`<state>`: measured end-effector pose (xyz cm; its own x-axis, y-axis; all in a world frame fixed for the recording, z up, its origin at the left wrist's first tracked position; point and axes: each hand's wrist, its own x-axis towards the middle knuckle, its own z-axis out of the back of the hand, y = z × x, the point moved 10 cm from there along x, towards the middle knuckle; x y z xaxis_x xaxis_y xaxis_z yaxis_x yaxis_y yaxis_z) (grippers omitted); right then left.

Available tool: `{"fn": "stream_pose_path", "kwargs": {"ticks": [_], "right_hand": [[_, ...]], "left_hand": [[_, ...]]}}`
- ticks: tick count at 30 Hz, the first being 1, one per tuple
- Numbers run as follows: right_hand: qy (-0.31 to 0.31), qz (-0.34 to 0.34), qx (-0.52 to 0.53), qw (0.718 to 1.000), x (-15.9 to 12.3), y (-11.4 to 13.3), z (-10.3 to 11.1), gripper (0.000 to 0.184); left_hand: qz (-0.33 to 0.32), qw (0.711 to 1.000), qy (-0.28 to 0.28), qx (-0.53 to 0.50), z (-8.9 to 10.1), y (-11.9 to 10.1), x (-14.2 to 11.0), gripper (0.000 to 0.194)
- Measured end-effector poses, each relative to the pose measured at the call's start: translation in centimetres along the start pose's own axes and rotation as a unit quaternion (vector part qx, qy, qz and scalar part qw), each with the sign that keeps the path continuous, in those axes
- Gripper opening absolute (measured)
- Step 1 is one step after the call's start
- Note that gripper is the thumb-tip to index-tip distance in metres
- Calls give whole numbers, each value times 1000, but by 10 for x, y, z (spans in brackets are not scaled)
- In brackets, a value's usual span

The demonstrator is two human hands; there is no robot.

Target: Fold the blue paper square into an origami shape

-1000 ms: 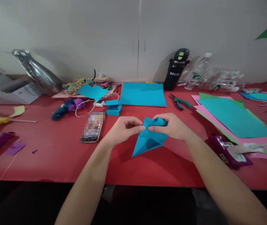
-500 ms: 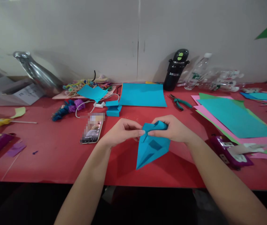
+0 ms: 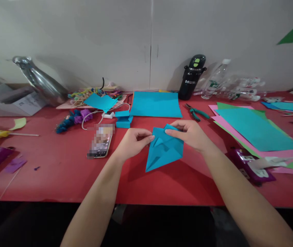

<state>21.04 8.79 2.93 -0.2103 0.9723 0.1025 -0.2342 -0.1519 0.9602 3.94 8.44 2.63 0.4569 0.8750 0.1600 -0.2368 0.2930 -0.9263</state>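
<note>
A creased, partly folded sheet of blue paper (image 3: 165, 148) is held up over the red table, one pointed corner hanging toward the front edge. My left hand (image 3: 133, 143) pinches its upper left edge between thumb and fingers. At the upper right, my right hand (image 3: 189, 134) grips the sheet with the thumb on top and the fingers behind, partly hidden. To the left of my left hand lies a phone (image 3: 102, 140) with a lit, blurred screen. Behind it stands a small folded blue paper piece (image 3: 124, 119).
Flat blue sheets (image 3: 156, 104) lie at the back, with pliers (image 3: 197, 112) and a black bottle (image 3: 192, 77) to their right. Coloured sheets (image 3: 254, 128) and a purple device (image 3: 251, 166) lie right; a metal jug (image 3: 42, 80) leans left on the red table (image 3: 66, 178).
The blue paper has been raised slightly and opened out flatter; its rolled upper right part is now unrolled. My right hand has moved up a little, and both hands keep hold.
</note>
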Motion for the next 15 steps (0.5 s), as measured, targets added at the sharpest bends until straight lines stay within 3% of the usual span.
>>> {"fn": "stream_pose_path", "kwargs": {"ticks": [6, 11, 15], "right_hand": [[-64, 5, 57, 996, 3, -5, 17, 30], [-7, -20, 130, 991, 4, -10, 3, 44], [14, -59, 202, 978, 1, -18, -14, 39]], "left_hand": [[8, 999, -32, -11, 8, 2, 2, 22], [0, 995, -95, 10, 21, -4, 1, 21], [-20, 992, -121, 18, 23, -7, 1, 22]]}}
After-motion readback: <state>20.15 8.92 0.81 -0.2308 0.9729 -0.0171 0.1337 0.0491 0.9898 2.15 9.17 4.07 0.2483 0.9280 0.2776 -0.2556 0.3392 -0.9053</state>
